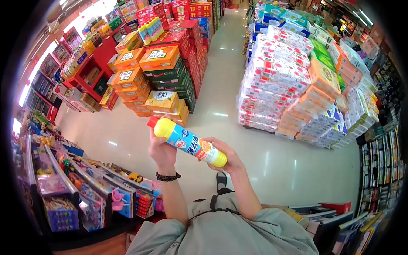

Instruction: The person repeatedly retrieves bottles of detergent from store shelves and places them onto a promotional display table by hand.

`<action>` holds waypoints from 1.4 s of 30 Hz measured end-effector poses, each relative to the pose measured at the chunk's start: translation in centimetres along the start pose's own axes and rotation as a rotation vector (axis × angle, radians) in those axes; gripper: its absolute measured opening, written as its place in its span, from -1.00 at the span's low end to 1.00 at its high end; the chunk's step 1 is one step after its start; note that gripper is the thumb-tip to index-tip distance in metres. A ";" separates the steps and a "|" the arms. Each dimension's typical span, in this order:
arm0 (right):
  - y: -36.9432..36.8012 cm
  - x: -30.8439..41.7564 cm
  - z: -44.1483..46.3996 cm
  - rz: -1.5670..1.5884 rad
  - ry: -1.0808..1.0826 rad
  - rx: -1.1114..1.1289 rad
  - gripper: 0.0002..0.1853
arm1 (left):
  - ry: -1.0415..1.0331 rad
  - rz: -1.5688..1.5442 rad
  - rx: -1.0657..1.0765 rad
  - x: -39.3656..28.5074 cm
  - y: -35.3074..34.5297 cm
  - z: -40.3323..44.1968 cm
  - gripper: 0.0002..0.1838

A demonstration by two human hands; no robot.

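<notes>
A yellow cleaner bottle (189,143) with a red cap and a blue printed label lies tilted across both hands in front of my body. Its cap end points up and left, its ribbed base down and right. My left hand (163,148), a dark beaded bracelet on the wrist, is closed round the cap end. Around the base end my right hand (227,155) is closed, with some of its fingers hidden behind the bottle. The label faces up toward the camera.
Orange and green cartons (160,58) are stacked ahead on the left. Wrapped paper packs (276,72) form a tall pile on the right. Between them runs a shiny tiled aisle (221,63). Shelves of small goods (89,199) stand close at the lower left, and more shelving (380,170) at far right.
</notes>
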State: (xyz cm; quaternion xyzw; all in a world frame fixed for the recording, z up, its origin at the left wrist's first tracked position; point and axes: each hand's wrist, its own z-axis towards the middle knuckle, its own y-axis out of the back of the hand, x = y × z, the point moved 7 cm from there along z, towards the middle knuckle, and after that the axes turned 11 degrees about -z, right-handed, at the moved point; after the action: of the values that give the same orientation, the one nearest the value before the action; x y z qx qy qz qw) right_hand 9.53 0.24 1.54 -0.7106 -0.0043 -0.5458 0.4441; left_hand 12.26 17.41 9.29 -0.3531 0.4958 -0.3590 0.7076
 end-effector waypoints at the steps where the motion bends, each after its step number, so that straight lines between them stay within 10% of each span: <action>1: 1.1 1.6 1.5 -0.013 0.005 0.007 -0.45 | -0.008 0.005 -0.006 0.6 -0.1 2.1 -0.26; 17: 14.5 9.2 27.3 -0.085 -0.139 -0.064 -0.59 | -0.056 0.296 -0.147 3.7 9.5 27.9 -0.38; 36: 22.7 17.4 66.1 -0.098 0.028 -0.129 -0.67 | -0.640 0.286 -0.434 -1.8 20.5 59.8 -0.37; 42: 25.2 18.6 76.0 -0.005 0.072 -0.131 -0.65 | -0.336 0.609 -0.567 0.4 28.3 67.1 -0.45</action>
State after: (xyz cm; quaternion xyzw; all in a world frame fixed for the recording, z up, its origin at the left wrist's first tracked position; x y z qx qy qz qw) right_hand 88.05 24.42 -0.51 -0.7180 0.0458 -0.5711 0.3952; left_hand 80.93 40.72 2.26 -0.4244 0.5344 0.0783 0.7268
